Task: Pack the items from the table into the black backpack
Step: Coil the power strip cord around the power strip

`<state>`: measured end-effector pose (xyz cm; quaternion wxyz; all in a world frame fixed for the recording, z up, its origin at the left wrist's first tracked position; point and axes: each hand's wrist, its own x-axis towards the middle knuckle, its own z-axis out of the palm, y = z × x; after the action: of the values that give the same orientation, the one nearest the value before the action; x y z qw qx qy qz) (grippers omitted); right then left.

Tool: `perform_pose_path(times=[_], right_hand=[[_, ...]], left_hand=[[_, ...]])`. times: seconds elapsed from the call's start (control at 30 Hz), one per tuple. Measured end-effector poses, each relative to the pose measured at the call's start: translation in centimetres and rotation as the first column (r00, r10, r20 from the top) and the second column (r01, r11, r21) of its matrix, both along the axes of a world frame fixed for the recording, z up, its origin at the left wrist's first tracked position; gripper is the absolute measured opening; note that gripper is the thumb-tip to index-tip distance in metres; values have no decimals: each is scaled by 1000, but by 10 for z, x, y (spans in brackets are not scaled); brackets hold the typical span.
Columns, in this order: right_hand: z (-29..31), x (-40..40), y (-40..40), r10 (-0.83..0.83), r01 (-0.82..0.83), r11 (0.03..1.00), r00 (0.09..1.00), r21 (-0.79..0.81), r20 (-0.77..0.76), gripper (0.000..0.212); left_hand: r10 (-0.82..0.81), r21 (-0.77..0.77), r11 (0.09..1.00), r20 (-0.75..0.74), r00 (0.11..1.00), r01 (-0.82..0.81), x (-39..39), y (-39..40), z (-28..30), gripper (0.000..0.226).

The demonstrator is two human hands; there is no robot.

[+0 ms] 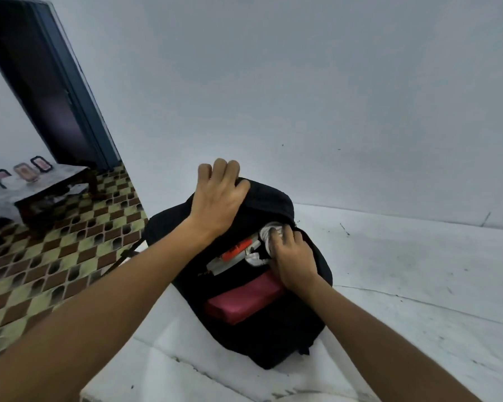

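Two hands are working the backpack point(299, 329) now, and it is lying on the white counter point(404, 285) with its main opening gaping toward the camera. Left hand point(218, 198) is spreading flat over the top flap, fingers fairly straight, pinning it back so the mouth keeps wide. Right hand point(292, 256) is digging in at the opening, fingers curling onto a white bundle point(269, 229), seemingly clamped on it, though the fingertips are sinking out of view. Beside it, a white and orange item point(233, 252) is already sitting inside, and a pink case point(244, 303) is lying nearer the front lip. Judging from this, the white bundle is being tucked down. Doing it well is meaning pushing it deep beside the orange item, not on top, while the left hand is holding the flap clear of the zipper.
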<state>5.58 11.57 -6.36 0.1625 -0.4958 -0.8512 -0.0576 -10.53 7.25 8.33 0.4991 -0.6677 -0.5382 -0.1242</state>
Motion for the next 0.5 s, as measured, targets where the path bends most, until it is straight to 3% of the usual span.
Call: perform_pose_path(times=[0.1, 0.13, 0.23, 0.27, 0.33, 0.4, 0.5], right_hand=[[0, 12, 1, 127, -129, 988, 992, -83, -22, 91], [-1, 17, 3, 136, -136, 987, 991, -91, -8, 95], [-3, 18, 9, 114, -112, 993, 992, -40, 58, 92], [-4, 16, 13, 117, -118, 993, 991, 18, 62, 83], [1, 15, 16, 139, -152, 981, 984, 120, 108, 57], [6, 9, 16, 133, -162, 973, 976, 164, 171, 33], [22, 2, 5, 121, -154, 983, 955, 105, 269, 38]], left_hand=[[238, -190, 956, 54, 970, -224, 13, -4, -12, 10], [331, -245, 922, 88, 940, -301, 22, -6, -19, 21], [531, -311, 810, 29, 847, -498, 47, -8, -53, 95], [559, -287, 795, 2, 829, -535, 54, -7, -64, 103], [570, -207, 803, -9, 821, -560, 57, 1, -80, 87], [472, -157, 871, -2, 882, -466, 48, 7, -88, 63], [254, -149, 953, -85, 963, -265, 32, 7, -93, 44]])
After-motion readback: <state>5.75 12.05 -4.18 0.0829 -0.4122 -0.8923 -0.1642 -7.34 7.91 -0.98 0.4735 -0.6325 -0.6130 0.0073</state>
